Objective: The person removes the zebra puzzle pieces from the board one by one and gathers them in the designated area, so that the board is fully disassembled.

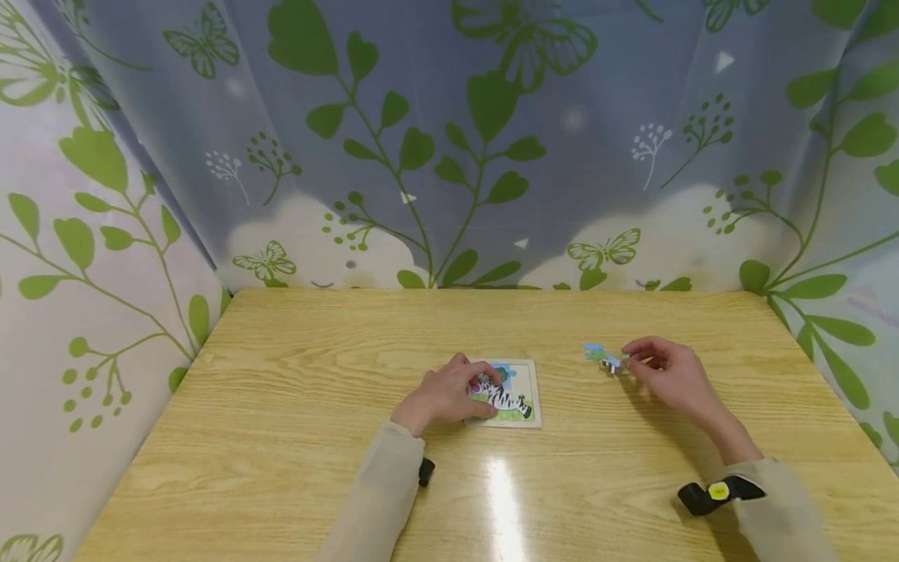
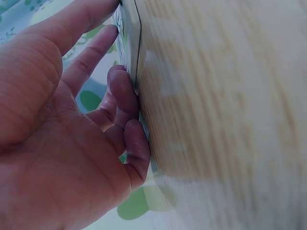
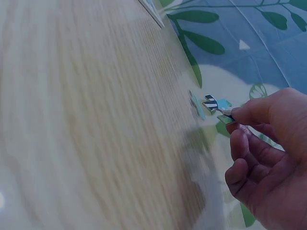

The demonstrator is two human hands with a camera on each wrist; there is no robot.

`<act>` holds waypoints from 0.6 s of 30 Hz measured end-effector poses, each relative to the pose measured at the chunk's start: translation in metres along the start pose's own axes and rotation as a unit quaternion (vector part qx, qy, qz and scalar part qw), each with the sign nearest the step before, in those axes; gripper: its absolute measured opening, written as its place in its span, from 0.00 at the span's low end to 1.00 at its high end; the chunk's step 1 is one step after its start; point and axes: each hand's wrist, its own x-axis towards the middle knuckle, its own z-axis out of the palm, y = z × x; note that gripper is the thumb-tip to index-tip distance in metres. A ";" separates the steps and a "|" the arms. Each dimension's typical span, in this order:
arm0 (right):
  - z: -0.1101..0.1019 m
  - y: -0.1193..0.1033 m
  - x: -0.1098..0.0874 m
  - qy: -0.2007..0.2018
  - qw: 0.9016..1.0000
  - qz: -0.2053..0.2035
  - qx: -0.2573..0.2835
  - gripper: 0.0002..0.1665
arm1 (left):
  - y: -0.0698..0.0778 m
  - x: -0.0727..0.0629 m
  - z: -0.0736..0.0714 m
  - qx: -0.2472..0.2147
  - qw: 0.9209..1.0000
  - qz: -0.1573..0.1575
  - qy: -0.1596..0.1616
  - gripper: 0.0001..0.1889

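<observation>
A square zebra jigsaw puzzle (image 1: 516, 402) in a pale frame lies flat on the table. My left hand (image 1: 449, 390) rests over its left side, thumb and index finger spread apart on it. In the left wrist view, other fingertips (image 2: 136, 139) rest by the board's edge. Out to the right, my right hand (image 1: 670, 375) pinches a small puzzle piece (image 3: 221, 104) with black-and-white stripes and light blue between thumb and fingers. Beside that piece, close to the tabletop, is another blue-and-green puzzle piece (image 1: 593, 349). Part of the puzzle's left side is hidden under my left hand.
The wood-grain table (image 1: 295, 390) reaches back to a curtain (image 1: 449, 156) printed with green leaves and butterflies, which also hangs at both sides. A black wrist strap (image 1: 744, 489) sits on the right sleeve. Light glares off the table below the puzzle.
</observation>
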 end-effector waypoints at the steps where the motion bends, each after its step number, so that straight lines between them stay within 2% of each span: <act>1: -0.002 0.002 0.001 0.002 1.000 -0.002 -0.006 0.11 | 0.000 0.000 0.000 -0.001 1.000 0.001 0.001 0.18; 8: -0.013 0.017 0.010 0.006 1.000 -0.009 -0.027 0.10 | 0.000 0.000 -0.001 -0.006 1.000 0.004 0.000 0.18; 18: -0.013 0.029 0.019 0.012 0.999 -0.015 -0.049 0.11 | 0.000 0.003 0.001 0.002 1.000 0.000 0.004 0.19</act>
